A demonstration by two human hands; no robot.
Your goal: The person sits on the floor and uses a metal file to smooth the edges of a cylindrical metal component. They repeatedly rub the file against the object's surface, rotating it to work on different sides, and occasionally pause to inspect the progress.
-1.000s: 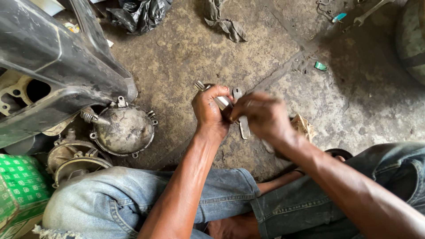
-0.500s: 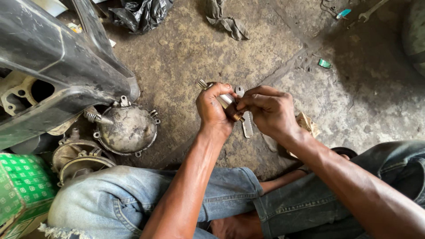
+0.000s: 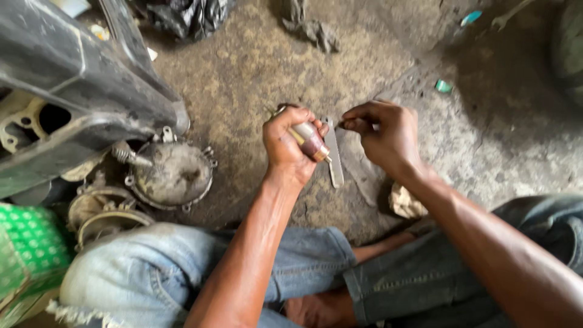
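My left hand [image 3: 284, 143] grips a small cylindrical metal part [image 3: 310, 140], silver with a coppery end and a thin shaft pointing down to the right. My right hand [image 3: 385, 133] hovers just right of it with thumb and fingers pinched together; whether something tiny sits between them I cannot tell. A flat grey metal tool [image 3: 333, 157] lies on the concrete floor below the two hands. Both forearms reach out over my knees in worn blue jeans [image 3: 152, 273].
A round dirty engine cover [image 3: 173, 173] and another round metal part [image 3: 100, 212] lie at the left, under a black plastic vehicle panel [image 3: 73, 73]. A green patterned box [image 3: 24, 255] stands bottom left. A rag [image 3: 313, 27], black bag [image 3: 182, 15], spanner [image 3: 504, 18] lie far off.
My right hand has pulled away to the right from the end of the cylindrical part, which my left hand still holds. The view has shifted slightly.
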